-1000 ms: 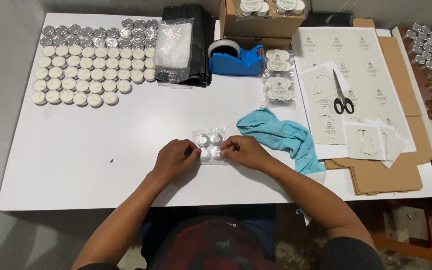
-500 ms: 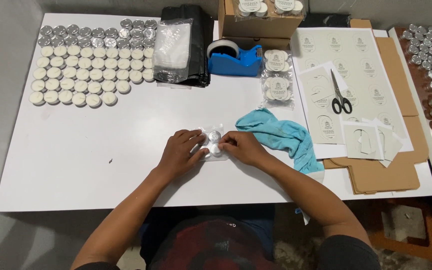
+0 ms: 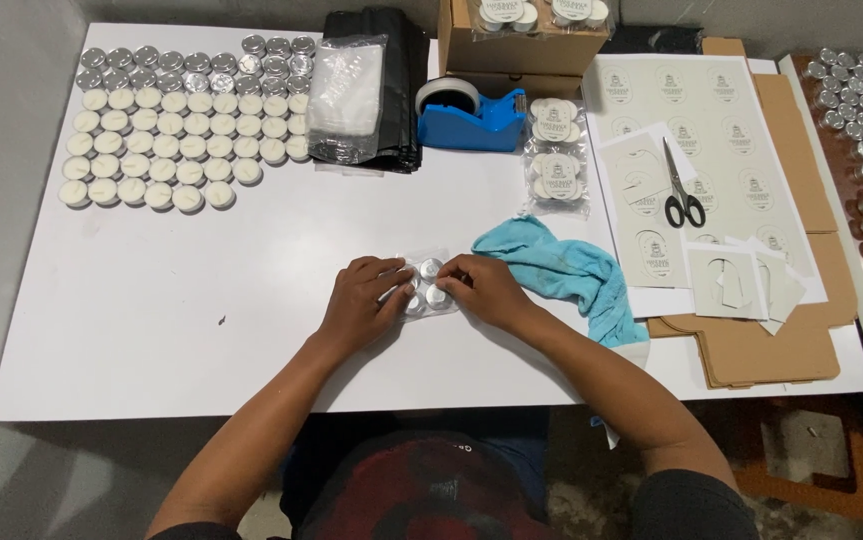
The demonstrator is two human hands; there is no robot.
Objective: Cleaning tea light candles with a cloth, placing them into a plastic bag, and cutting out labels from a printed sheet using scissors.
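On the wide white surface [image 3: 201,290], beside a crumpled blue cloth [image 3: 561,270], the left hand [image 3: 359,303] and right hand [image 3: 489,290] both pinched the small clear plastic packet of silver-cupped tealights [image 3: 425,288], apparently closing it, which by my judgement needed its open edge pressed flat.

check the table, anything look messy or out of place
Mostly tidy. The blue cloth lies crumpled beside the right hand, and cut paper scraps are strewn loosely near the scissors. The candles sit in neat rows; nothing looks spilled or broken.
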